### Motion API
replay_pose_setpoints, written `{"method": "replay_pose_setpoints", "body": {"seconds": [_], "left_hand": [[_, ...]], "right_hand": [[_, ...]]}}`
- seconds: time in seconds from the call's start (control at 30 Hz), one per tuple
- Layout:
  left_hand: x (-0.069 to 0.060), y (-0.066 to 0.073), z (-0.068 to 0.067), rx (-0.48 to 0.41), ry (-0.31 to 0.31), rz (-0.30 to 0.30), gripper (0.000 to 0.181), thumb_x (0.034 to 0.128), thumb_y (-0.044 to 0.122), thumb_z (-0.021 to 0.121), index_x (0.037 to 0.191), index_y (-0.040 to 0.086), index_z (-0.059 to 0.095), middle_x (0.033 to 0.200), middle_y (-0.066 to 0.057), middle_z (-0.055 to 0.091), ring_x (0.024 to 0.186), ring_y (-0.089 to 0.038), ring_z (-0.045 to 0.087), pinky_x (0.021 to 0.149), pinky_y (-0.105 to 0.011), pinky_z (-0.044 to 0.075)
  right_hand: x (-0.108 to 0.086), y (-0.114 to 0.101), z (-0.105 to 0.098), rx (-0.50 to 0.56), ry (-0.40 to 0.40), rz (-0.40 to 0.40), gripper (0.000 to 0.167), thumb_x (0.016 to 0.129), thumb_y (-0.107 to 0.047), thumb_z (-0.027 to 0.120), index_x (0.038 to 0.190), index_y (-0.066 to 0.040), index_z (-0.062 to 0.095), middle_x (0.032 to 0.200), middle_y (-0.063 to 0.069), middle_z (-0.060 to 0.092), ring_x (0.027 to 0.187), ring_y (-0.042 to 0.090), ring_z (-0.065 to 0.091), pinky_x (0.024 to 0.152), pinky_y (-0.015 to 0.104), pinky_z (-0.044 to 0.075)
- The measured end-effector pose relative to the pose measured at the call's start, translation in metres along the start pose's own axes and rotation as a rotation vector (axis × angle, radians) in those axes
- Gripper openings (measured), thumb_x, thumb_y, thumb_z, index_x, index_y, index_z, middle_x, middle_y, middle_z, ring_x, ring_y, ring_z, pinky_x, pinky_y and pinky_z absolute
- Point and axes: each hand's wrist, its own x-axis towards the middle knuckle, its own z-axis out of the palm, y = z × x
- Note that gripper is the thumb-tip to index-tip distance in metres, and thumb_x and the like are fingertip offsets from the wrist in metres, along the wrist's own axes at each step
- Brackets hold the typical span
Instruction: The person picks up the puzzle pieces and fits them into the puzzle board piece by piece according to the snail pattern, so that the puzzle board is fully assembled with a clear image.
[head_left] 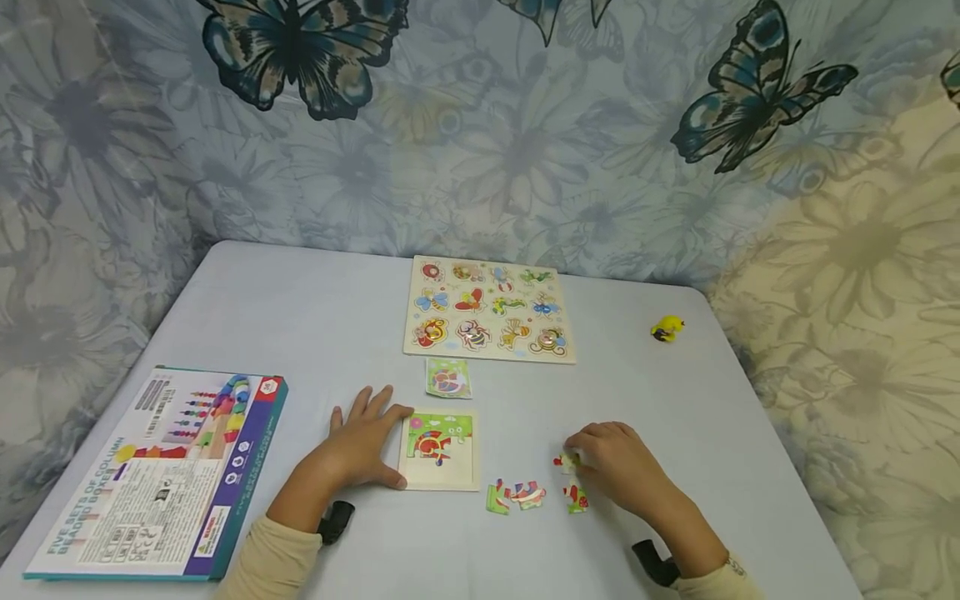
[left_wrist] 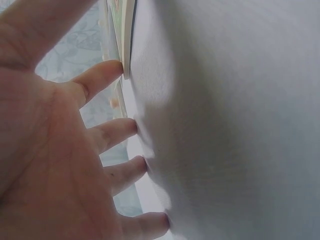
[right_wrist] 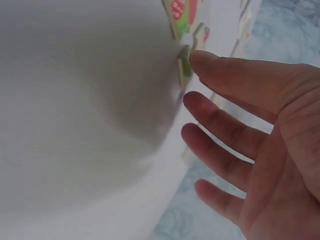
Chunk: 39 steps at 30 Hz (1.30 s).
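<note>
My left hand (head_left: 358, 446) rests at the left edge of a small square wooden puzzle board (head_left: 442, 479), thumb and index finger touching that edge. In the left wrist view, the other fingers (left_wrist: 127, 177) spread out straight on the table. A red and green picture fills part of the board's upper area. My right hand (head_left: 618, 467) pinches a green and red puzzle piece (head_left: 564, 460) at the table; in the right wrist view the thumb covers part of this piece (right_wrist: 185, 67). Just below it lies a mushroom puzzle piece (head_left: 576, 498).
Two joined-looking puzzle pieces (head_left: 527, 494) lie between the board and my right hand. Behind the board are a small picture square (head_left: 448, 379) and a large insect peg board (head_left: 487, 357). A boxed toy (head_left: 150, 475) lies left; a yellow figurine (head_left: 667, 327) stands back right.
</note>
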Motion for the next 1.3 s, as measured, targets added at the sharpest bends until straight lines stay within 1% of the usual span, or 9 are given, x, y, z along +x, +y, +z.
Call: {"method": "replay_pose_setpoints", "body": {"seconds": [0.3, 0.6, 0.8, 1.0, 1.1, 1.17, 1.3], "left_hand": [[0.0, -0.001, -0.001, 0.005, -0.008, 0.001, 0.094, 0.0564, 0.033, 0.094, 0.138, 0.018, 0.05, 0.159, -0.018, 0.022, 0.146, -0.046, 0.008, 0.105, -0.077, 0.008], [0.003, -0.004, 0.004, 0.004, 0.0, 0.002, 0.093, 0.0572, 0.034, 0.093, 0.138, 0.019, 0.05, 0.159, -0.016, 0.021, 0.146, -0.045, 0.007, 0.105, -0.077, 0.008], [0.003, -0.003, 0.003, 0.008, -0.002, -0.006, 0.093, 0.0569, 0.034, 0.094, 0.138, 0.019, 0.05, 0.159, -0.017, 0.021, 0.146, -0.045, 0.007, 0.105, -0.077, 0.008], [0.002, -0.002, 0.002, 0.008, -0.003, -0.01, 0.093, 0.0567, 0.034, 0.094, 0.138, 0.02, 0.05, 0.159, -0.017, 0.021, 0.146, -0.045, 0.008, 0.106, -0.076, 0.009], [0.002, -0.001, 0.001, 0.008, -0.002, -0.011, 0.093, 0.057, 0.035, 0.093, 0.138, 0.02, 0.05, 0.16, -0.016, 0.021, 0.147, -0.044, 0.008, 0.106, -0.076, 0.008], [0.002, -0.001, 0.001, 0.01, 0.0, -0.009, 0.093, 0.0569, 0.034, 0.093, 0.138, 0.02, 0.05, 0.159, -0.016, 0.021, 0.147, -0.044, 0.008, 0.106, -0.076, 0.008], [0.001, 0.0, 0.001, 0.011, 0.001, -0.015, 0.093, 0.0571, 0.034, 0.094, 0.138, 0.02, 0.05, 0.16, -0.015, 0.021, 0.147, -0.043, 0.007, 0.106, -0.076, 0.007]], "right_hand": [[-0.003, 0.003, 0.008, 0.006, -0.002, -0.006, 0.03, 0.07, -0.014, 0.086, 0.098, -0.015, 0.074, 0.099, -0.002, 0.07, 0.102, 0.025, 0.063, 0.097, 0.05, 0.045], [-0.001, 0.004, 0.007, 0.035, 0.008, -0.011, 0.03, 0.069, -0.012, 0.086, 0.096, -0.014, 0.073, 0.096, -0.004, 0.07, 0.1, 0.024, 0.064, 0.095, 0.049, 0.046], [0.0, 0.005, 0.01, 0.044, 0.009, -0.018, 0.029, 0.069, -0.012, 0.086, 0.095, -0.014, 0.073, 0.095, -0.005, 0.07, 0.096, 0.02, 0.065, 0.092, 0.048, 0.049], [0.003, 0.004, 0.007, 0.058, 0.007, -0.038, 0.028, 0.07, -0.012, 0.085, 0.095, -0.014, 0.073, 0.095, -0.005, 0.069, 0.096, 0.02, 0.064, 0.093, 0.048, 0.048], [0.009, -0.001, 0.003, 0.069, 0.016, -0.055, 0.028, 0.071, -0.013, 0.084, 0.096, -0.014, 0.073, 0.095, -0.005, 0.069, 0.097, 0.019, 0.064, 0.094, 0.048, 0.048], [0.015, -0.008, 0.001, 0.072, 0.023, -0.072, 0.028, 0.072, -0.014, 0.084, 0.097, -0.015, 0.073, 0.096, -0.005, 0.069, 0.097, 0.019, 0.064, 0.095, 0.047, 0.047], [0.032, -0.03, -0.003, 0.072, 0.04, -0.163, 0.029, 0.073, -0.016, 0.084, 0.1, -0.016, 0.073, 0.098, -0.004, 0.07, 0.097, 0.018, 0.063, 0.095, 0.045, 0.047]]}}
